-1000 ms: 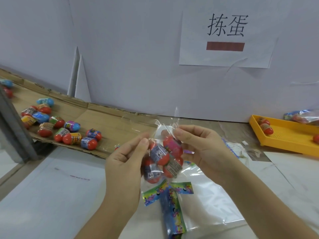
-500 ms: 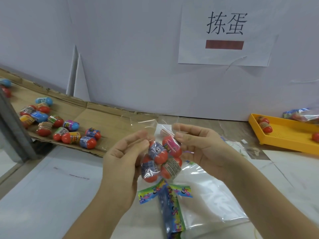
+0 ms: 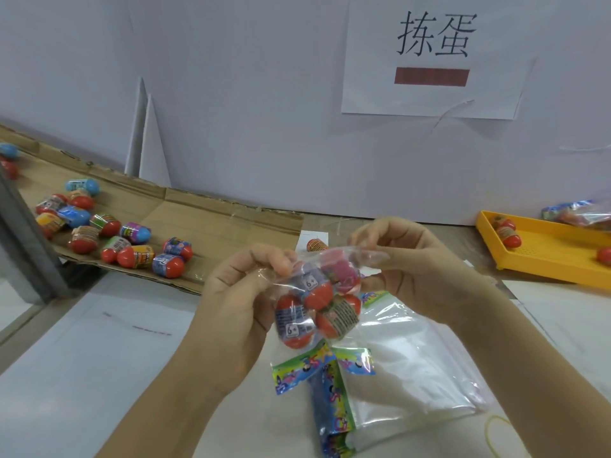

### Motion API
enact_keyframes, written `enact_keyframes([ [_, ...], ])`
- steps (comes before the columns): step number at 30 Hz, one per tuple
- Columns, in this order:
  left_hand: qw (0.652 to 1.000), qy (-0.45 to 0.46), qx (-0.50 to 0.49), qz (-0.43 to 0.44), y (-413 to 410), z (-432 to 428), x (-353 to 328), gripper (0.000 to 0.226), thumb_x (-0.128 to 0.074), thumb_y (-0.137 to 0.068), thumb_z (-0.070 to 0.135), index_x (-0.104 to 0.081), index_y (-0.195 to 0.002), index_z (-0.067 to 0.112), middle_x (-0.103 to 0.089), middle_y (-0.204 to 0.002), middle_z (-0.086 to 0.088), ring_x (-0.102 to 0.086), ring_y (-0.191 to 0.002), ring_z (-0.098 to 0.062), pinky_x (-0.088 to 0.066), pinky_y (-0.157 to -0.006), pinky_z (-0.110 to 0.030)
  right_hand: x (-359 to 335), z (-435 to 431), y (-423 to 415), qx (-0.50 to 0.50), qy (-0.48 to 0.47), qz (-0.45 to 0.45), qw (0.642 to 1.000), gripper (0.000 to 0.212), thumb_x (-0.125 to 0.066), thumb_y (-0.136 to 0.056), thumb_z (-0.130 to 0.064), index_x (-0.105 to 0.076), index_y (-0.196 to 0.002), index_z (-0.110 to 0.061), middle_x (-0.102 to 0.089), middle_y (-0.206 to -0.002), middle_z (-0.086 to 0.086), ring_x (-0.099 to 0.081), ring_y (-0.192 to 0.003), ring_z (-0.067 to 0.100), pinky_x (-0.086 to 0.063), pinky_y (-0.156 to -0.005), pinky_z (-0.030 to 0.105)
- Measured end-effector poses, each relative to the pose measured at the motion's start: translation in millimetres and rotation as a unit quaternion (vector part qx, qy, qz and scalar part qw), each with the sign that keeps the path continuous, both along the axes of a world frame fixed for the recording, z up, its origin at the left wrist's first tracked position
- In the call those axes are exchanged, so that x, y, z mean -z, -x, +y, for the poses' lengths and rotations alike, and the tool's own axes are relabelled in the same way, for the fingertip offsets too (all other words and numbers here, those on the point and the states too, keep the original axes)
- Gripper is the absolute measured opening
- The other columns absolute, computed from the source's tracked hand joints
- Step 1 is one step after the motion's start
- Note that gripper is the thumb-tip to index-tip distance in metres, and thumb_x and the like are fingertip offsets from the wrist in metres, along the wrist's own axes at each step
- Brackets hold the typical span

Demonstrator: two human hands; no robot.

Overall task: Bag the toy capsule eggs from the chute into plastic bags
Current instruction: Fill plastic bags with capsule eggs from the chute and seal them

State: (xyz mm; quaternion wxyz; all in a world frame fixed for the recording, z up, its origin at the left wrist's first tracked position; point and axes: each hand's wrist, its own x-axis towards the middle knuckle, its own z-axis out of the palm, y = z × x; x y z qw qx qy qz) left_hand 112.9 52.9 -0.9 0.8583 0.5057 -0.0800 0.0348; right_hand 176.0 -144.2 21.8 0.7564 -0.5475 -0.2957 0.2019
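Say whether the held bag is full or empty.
Not empty: several capsule eggs show through the clear bag, pinched between left hand and right hand.

Left hand (image 3: pixel 241 292) and right hand (image 3: pixel 420 269) raised close together — fingers curled, each pinching the plastic bag (image 3: pixel 317 300).

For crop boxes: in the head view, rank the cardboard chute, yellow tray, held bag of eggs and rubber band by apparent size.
Largest: cardboard chute.
Then yellow tray and bag of eggs: alike, unranked; the bag is nearer, the tray cropped.
Smallest: rubber band.
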Motion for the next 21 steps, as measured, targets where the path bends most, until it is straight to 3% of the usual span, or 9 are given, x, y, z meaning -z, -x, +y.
enact_keyframes([
  [3,0.999,0.003,0.044,-0.031,1,1,-1,0.024,-0.064,-0.068,0.002,-0.063,-0.051,0.018,-0.070,-0.075,-0.001,-0.067,-0.066,-0.012,-0.055,-0.053,-0.022,-6,-4,2,-0.022,-0.005,-0.006,1.000,0.014,-0.081,-0.069,-0.020,-0.071,-0.074,-0.011,-0.065,-0.084,0.005,-0.066,-0.077,0.015,-0.059,-0.064,0.028],
  [7,0.996,0.000,0.076,-0.049,-3,5,4,0.026,-0.050,-0.069,0.000,-0.062,-0.053,0.017,-0.063,-0.078,-0.003,-0.062,-0.072,-0.015,-0.054,-0.060,-0.024,-12,-1,6,0.008,0.017,-0.057,0.998,0.006,-0.077,-0.072,-0.013,-0.072,-0.070,-0.014,-0.065,-0.080,0.002,-0.067,-0.077,0.014,-0.059,-0.063,0.029],
  [9,0.992,0.017,0.108,-0.056,-4,8,6,0.009,-0.063,-0.063,0.009,-0.061,-0.055,0.014,-0.056,-0.080,-0.007,-0.056,-0.075,-0.020,-0.052,-0.063,-0.027,-12,3,7,0.045,0.032,-0.085,0.995,0.020,-0.070,-0.076,0.002,-0.071,-0.066,-0.015,-0.065,-0.077,0.001,-0.066,-0.075,0.014,-0.059,-0.064,0.031],
  [11,0.990,0.042,0.124,-0.052,-3,9,3,0.023,-0.074,-0.058,0.029,-0.060,-0.056,0.012,-0.053,-0.081,-0.008,-0.054,-0.076,-0.020,-0.051,-0.064,-0.027,-12,5,7,0.062,0.029,-0.093,0.993,0.028,-0.057,-0.077,0.004,-0.071,-0.064,-0.016,-0.065,-0.075,0.002,-0.065,-0.072,0.015,-0.059,-0.063,0.031],
  [13,0.996,0.005,0.085,-0.040,-3,6,2,0.030,-0.075,-0.059,0.037,-0.058,-0.053,0.014,-0.054,-0.077,-0.003,-0.056,-0.071,-0.015,-0.051,-0.060,-0.023,-13,7,8,0.067,0.022,-0.093,0.993,0.028,-0.055,-0.075,0.004,-0.071,-0.062,-0.016,-0.065,-0.074,0.002,-0.065,-0.071,0.015,-0.057,-0.063,0.029],
  [16,0.994,-0.101,-0.009,-0.044,-3,-2,4,0.026,-0.077,-0.051,0.029,-0.054,-0.048,0.019,-0.059,-0.077,0.005,-0.060,-0.069,-0.010,-0.055,-0.059,-0.024,-12,6,8,0.072,0.027,-0.095,0.993,0.028,-0.056,-0.075,0.005,-0.071,-0.062,-0.015,-0.065,-0.073,0.002,-0.064,-0.069,0.013,-0.054,-0.061,0.023],
  [21,0.991,-0.106,-0.034,-0.079,-2,0,7,0.027,-0.084,-0.044,0.016,-0.058,-0.050,0.022,-0.064,-0.090,0.012,-0.069,-0.083,-0.009,-0.057,-0.061,-0.028,-11,1,7,0.026,0.041,-0.097,0.994,0.022,-0.068,-0.076,0.004,-0.074,-0.072,-0.016,-0.068,-0.087,0.003,-0.065,-0.082,0.016,-0.055,-0.072,0.027],
])
